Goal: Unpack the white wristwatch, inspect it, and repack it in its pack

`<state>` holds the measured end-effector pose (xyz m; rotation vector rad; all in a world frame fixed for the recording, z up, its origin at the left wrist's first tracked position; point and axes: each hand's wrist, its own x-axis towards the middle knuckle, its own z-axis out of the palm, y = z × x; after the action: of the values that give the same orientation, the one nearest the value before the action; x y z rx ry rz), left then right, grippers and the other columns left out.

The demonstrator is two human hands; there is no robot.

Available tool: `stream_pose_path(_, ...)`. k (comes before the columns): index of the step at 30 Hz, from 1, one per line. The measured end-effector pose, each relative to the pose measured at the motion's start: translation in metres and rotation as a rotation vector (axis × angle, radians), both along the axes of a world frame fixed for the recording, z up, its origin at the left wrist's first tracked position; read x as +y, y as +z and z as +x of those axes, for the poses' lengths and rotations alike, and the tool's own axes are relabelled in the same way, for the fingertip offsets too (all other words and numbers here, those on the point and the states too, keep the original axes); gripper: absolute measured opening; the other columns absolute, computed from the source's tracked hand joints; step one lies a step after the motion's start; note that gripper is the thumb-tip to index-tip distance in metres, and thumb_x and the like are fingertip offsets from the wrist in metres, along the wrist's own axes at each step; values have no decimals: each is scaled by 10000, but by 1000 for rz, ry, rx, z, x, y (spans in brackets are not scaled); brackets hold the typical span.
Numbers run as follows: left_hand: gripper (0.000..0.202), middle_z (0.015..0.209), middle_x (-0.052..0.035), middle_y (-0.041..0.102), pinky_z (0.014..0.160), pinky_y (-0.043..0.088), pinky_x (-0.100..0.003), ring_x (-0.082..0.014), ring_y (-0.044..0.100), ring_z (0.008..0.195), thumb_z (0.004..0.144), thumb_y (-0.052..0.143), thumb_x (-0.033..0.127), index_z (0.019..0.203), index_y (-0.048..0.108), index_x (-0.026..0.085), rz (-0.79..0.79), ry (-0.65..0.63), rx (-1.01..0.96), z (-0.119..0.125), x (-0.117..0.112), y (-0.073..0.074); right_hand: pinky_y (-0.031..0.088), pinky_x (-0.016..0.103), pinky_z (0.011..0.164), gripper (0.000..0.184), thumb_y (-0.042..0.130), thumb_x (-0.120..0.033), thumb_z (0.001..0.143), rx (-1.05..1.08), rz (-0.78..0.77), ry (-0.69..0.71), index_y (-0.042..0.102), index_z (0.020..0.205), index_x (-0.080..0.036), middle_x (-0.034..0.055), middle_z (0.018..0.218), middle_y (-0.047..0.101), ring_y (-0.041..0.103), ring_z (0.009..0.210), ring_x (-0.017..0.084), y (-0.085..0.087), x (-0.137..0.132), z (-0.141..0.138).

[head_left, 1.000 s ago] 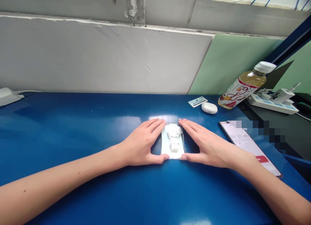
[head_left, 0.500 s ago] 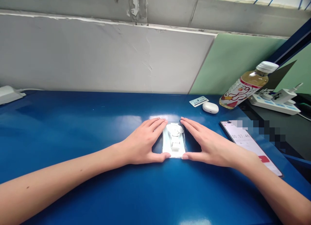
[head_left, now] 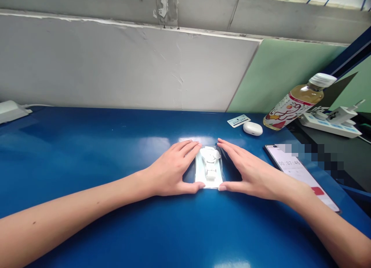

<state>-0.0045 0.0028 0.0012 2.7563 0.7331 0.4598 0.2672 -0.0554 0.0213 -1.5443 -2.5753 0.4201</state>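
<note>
A small clear plastic packet (head_left: 211, 165) lies flat on the blue table between my hands. Inside it are a white object with a round upper part and a blocky lower end, and a pale backing. On its left side rests my left hand (head_left: 175, 167), open, thumb and fingers apart at the packet's near and far left corners. My right hand (head_left: 249, 168) mirrors it on the right, also open, its thumb tip at the near right corner and its fingertips by the far right one. Neither hand is closed around the packet.
Right of my right hand lies a phone (head_left: 298, 167) showing a timer. Behind it are a white earbud case (head_left: 253, 128), a card (head_left: 239, 121) and a drink bottle (head_left: 295, 104). A power strip (head_left: 330, 125) sits far right, a white adapter (head_left: 13, 111) far left.
The whole view has shifted very slightly. Both hands keep the same spread pose at the packet's sides, and the packet stays flat on the table.
</note>
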Motion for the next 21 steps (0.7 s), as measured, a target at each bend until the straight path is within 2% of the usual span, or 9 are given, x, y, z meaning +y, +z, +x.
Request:
stream_pose_path(3,881,1495,-245,429,1118,362,-552,-406,396,1380,820,636,596,1474,362,73,3,1,20,0,0,1,360,525,1159,1017,556,-727,813,-20,1,0,238,1546,-99,218,1607,273,292,1470,346,1,0,-1)
stream_pose_path(8,869,1497,-225,436,1115,365,-549,-400,405,1379,820,638,587,1487,349,111,0,4,19,0,0,2,371,529,1152,997,585,-703,810,-1,25,15,263,1539,-103,225,1591,306,315,1458,360,0,0,-1)
stream_pose_path(15,865,1492,-233,439,1108,371,-563,-409,406,1375,820,639,583,1482,356,103,-3,2,-1,1,0,1,392,575,1125,972,595,-675,822,18,43,29,257,1546,-121,229,1566,355,342,1440,384,0,0,-2)
stream_pose_path(21,879,1491,-249,432,1116,368,-549,-406,405,1372,829,628,586,1474,360,53,21,-1,25,1,-1,2,371,557,1144,987,558,-692,838,-13,38,34,237,1547,-85,238,1571,340,316,1456,367,1,0,-3)
